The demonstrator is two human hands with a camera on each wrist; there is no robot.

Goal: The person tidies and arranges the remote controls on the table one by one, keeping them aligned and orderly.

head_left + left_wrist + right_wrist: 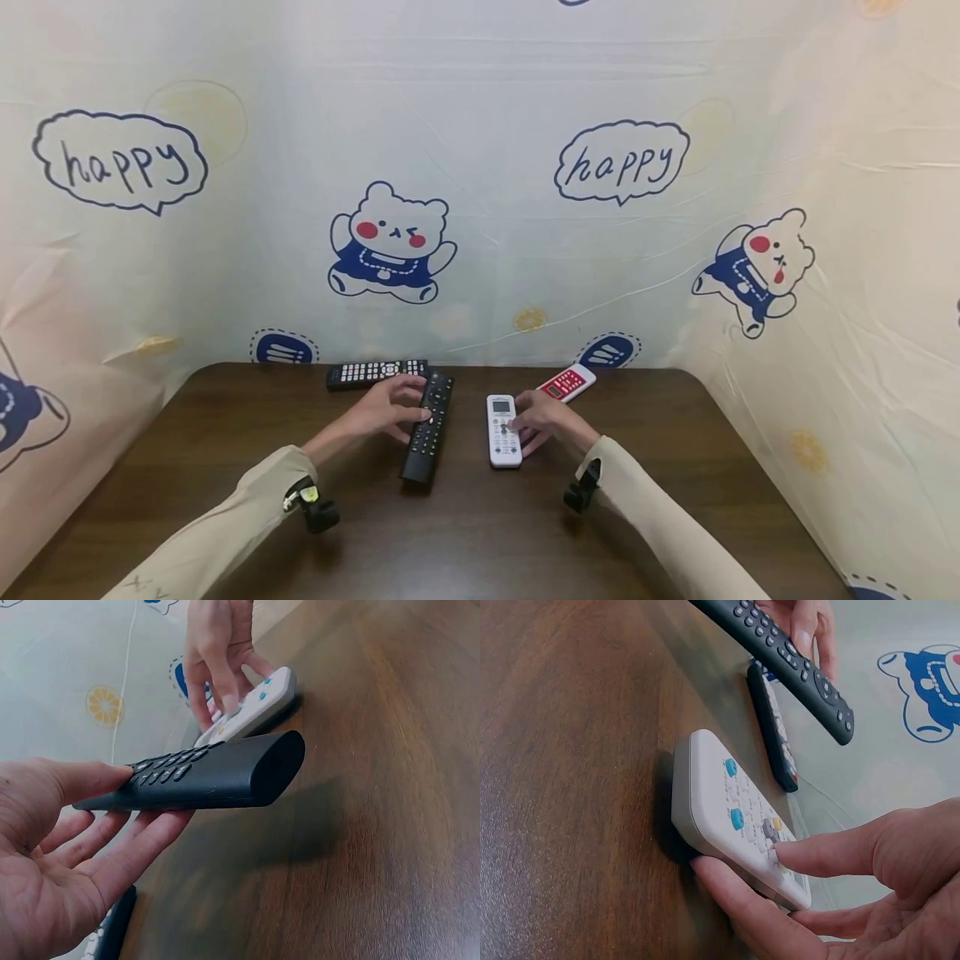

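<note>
My left hand (384,409) grips a long black remote control (426,429), thumb on its buttons and fingers underneath. In the left wrist view that black remote (225,776) is raised off the table, its shadow below. My right hand (546,417) holds a white remote control (505,432) with a small grey screen. Seen from the right wrist, the thumb (829,855) presses on the face of the white remote (712,791) while other fingers curl beneath its edge. Whether its lower end touches the table I cannot tell.
Behind the left hand, a second black remote (367,373) with white buttons lies at the table's back edge. A red-and-white remote (567,382) lies slanted behind the right hand. The brown wooden table (480,542) meets a printed curtain (495,250) at back and sides.
</note>
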